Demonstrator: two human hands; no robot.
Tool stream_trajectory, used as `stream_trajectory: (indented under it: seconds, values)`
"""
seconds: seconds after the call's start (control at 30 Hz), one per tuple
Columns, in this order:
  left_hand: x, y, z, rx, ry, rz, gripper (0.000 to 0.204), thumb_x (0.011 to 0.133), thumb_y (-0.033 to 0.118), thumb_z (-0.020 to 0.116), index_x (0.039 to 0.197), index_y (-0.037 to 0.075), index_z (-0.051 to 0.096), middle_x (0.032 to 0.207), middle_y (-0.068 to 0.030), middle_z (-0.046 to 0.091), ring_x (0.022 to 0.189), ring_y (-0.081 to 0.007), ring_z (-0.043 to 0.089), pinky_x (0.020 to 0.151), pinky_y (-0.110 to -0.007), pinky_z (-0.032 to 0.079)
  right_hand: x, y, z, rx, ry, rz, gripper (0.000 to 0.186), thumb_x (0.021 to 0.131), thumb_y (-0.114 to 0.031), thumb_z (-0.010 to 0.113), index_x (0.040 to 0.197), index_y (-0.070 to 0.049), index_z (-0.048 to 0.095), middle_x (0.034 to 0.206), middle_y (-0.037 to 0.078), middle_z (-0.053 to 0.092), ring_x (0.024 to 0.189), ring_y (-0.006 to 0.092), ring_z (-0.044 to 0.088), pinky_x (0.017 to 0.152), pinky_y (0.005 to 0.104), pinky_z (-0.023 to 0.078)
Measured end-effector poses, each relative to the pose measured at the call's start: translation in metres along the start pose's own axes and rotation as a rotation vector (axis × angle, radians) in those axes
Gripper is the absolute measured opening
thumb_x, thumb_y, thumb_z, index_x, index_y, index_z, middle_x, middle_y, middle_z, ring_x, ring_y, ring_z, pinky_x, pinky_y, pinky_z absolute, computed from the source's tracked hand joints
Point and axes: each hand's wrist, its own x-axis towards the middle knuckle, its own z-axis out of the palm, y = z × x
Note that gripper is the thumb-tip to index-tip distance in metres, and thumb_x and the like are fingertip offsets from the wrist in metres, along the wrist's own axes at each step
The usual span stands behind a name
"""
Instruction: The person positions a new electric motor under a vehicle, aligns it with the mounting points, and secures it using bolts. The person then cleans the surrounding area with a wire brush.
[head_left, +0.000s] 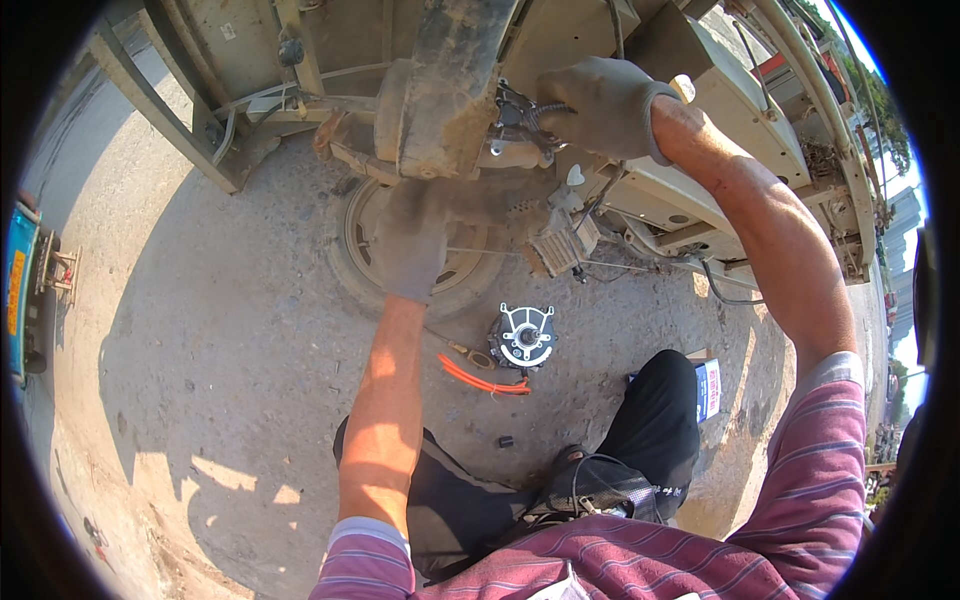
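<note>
I crouch under a dusty tan vehicle frame (250, 60). My left hand (412, 240), in a dirty grey glove, reaches up and presses against the muddy axle housing (440, 110) from below. My right hand (600, 105), also gloved, is closed around a small metal bracket with a spring and bolt (520, 120) at the axle's right end. A finned metal box with wires (562, 245) hangs just below that spot. Whether the left hand grips anything is hidden by the glove and dirt.
A tyre (350, 255) lies flat on the concrete under the axle. On the ground in front of my knees sit a round motor with a silver end plate (525, 337), an orange cable (480, 380) and a small box (708, 388). A blue vehicle (22, 290) stands far left.
</note>
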Motion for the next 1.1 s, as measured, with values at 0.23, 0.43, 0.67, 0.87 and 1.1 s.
stream_trajectory:
  seconds: [0.23,0.43,0.67,0.87,1.1]
  values:
    - [0.0,-0.005,0.001,0.068,0.016,0.077,0.035,0.103,0.037,0.066,0.112,0.004,0.073,0.104,-0.02,0.077,0.1,-0.0418,0.073,0.087,-0.048,0.055,0.001,0.003,0.003,-0.051,-0.006,0.018,0.039,0.103,-0.036,0.065,0.126,-0.007,0.076,0.114,0.02,0.078,0.111,0.0391,0.075,0.099,0.0485,0.059]
    - [-0.001,-0.004,0.002,0.031,0.016,0.059,0.038,0.103,0.039,0.066,0.111,0.002,0.073,0.102,-0.0198,0.077,0.098,-0.0394,0.074,0.086,-0.047,0.055,0.004,0.01,0.008,-0.077,0.021,0.011,0.036,0.102,-0.036,0.065,0.123,-0.009,0.076,0.108,0.019,0.079,0.102,0.0382,0.076,0.092,0.0479,0.06]
    - [-0.001,0.003,0.003,-0.052,0.01,0.011,0.033,0.103,0.032,0.069,0.109,0.0,0.074,0.099,-0.0164,0.078,0.093,-0.0303,0.075,0.084,-0.042,0.055,0.008,0.014,0.011,-0.068,-0.011,0.059,0.035,0.102,-0.036,0.065,0.124,-0.011,0.074,0.106,0.018,0.079,0.099,0.0369,0.076,0.09,0.047,0.06]
    - [-0.001,0.008,0.003,-0.081,0.021,-0.011,0.031,0.103,0.03,0.07,0.109,0.0,0.075,0.097,-0.015,0.079,0.091,-0.0265,0.075,0.083,-0.039,0.055,0.007,0.014,0.011,-0.082,-0.001,0.041,0.036,0.102,-0.036,0.064,0.125,-0.01,0.074,0.102,0.017,0.079,0.093,0.0349,0.078,0.086,0.0456,0.062]
    - [0.0,0.007,0.001,-0.115,-0.014,-0.042,0.022,0.106,0.016,0.071,0.113,-0.004,0.074,0.1,-0.0075,0.078,0.092,-0.0136,0.071,0.088,-0.031,0.056,0.005,0.013,0.013,-0.073,0.005,0.032,0.035,0.102,-0.036,0.064,0.124,-0.01,0.074,0.102,0.016,0.08,0.093,0.0338,0.079,0.086,0.0445,0.063]
